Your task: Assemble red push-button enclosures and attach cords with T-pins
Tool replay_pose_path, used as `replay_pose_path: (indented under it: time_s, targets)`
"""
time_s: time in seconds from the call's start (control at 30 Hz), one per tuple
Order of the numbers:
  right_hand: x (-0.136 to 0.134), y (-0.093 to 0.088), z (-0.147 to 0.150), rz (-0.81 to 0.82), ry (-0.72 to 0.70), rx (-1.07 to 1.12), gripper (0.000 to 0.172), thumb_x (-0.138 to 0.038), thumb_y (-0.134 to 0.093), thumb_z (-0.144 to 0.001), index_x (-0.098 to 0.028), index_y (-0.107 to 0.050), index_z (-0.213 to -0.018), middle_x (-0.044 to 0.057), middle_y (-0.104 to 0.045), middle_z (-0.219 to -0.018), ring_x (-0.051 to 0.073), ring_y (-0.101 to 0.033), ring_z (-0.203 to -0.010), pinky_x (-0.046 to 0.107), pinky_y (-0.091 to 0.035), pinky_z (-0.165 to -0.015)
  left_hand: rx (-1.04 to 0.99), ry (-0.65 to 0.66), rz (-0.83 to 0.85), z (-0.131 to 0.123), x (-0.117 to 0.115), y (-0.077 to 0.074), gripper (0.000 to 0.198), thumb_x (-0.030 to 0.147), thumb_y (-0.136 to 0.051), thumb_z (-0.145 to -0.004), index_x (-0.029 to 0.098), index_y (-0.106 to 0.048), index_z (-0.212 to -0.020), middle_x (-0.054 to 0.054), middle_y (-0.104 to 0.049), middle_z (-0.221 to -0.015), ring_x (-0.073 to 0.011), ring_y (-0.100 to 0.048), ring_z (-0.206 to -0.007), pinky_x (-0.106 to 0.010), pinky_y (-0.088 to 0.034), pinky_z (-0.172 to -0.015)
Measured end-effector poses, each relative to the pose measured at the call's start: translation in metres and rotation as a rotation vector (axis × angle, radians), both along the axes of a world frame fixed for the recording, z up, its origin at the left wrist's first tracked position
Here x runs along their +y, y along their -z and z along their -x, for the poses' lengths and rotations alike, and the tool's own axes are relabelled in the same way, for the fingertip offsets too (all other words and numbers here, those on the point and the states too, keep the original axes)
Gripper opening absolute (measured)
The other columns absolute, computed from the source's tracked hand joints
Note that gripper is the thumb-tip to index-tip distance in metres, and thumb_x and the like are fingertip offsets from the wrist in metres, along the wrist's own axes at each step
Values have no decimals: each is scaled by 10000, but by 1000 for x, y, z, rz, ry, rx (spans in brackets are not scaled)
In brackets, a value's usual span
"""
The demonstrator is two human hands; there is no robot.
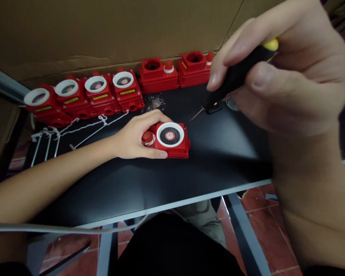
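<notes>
On the black tabletop lies a red box-shaped device (172, 151) with a white ring around a dark round window and a red knob at its left end. My left hand (140, 134) is wrapped around that left end, thumb along the near side and fingers over the far side. In my right hand (290, 80), raised close to the camera, is a screwdriver (235, 78) with a black and yellow handle. Its thin shaft slants down to the left, and the tip is at the device's far right corner; whether it sits in a screw cannot be made out.
Several similar red devices with white rings (96, 84) stand in a row at the back left, with white strings and thin metal rods before them. Two red housings with open round holes (158, 73) are against the cardboard wall (117, 30). Small debris (155, 102) is scattered nearby. A grey cable (74, 229) crosses the lower left.
</notes>
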State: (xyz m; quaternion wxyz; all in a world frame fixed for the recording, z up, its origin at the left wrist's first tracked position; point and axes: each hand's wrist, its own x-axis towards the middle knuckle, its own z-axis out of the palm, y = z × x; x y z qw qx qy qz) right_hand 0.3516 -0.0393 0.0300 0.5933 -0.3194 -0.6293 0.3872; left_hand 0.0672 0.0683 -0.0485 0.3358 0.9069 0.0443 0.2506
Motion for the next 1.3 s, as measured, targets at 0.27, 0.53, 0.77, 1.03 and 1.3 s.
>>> replay_pose_path:
  time_s: [0.27, 0.53, 0.77, 1.03, 1.3]
  targets:
    - [-2, -5, -22, -162, -30, -236, 293, -424, -900, -1007, -449, -932, -1297, -21, -884, -1227, 394, -871, -1172, 669, -743, -1082, -5, 1, -20, -1, -1, -1, 681, 730, -952, -950, 202, -732, -1318, -119, -827, -1242, -252, -783, -1053, -378, -630, -963]
    - [-3, -7, -13, -95, -40, -204, 333, -314, -988, -921, -460, -954, -1219, -10, -897, -1188, 378, -886, -1116, 564, -792, -1059, 2, -3, -13, 0, -1, -1, 675, 732, -950, -953, 202, -733, -1311, -121, -827, -1235, -250, -783, -1046, -375, -629, -949]
    - [-6, -11, 1, -82, 35, -144, 386, -220, -1070, -800, -462, -940, -1070, -24, -870, -1111, 332, -867, -1102, 463, -774, -956, 10, -5, -7, 1, -1, -2, 685, 743, -949, -950, 202, -735, -1313, -122, -822, -1250, -258, -786, -1059, -377, -632, -964]
    - [0, -8, 11, -148, 253, -117, 396, -539, -1171, -654, -441, -860, -877, 29, -770, -966, 346, -739, -920, 503, -604, -708, -1, 10, -17, 0, -1, -2, 681, 736, -952, -957, 198, -728, -1311, -122, -814, -1248, -249, -786, -1063, -365, -627, -971]
    - [8, 0, 19, -186, 368, -143, 728, -707, -1156, -597, -362, -519, -671, 9, -454, -762, 282, -559, -748, 496, -624, -806, 3, -7, -20, 0, 0, -1, 701, 763, -946, -944, 204, -734, -1309, -127, -830, -1244, -257, -790, -1044, -380, -637, -965]
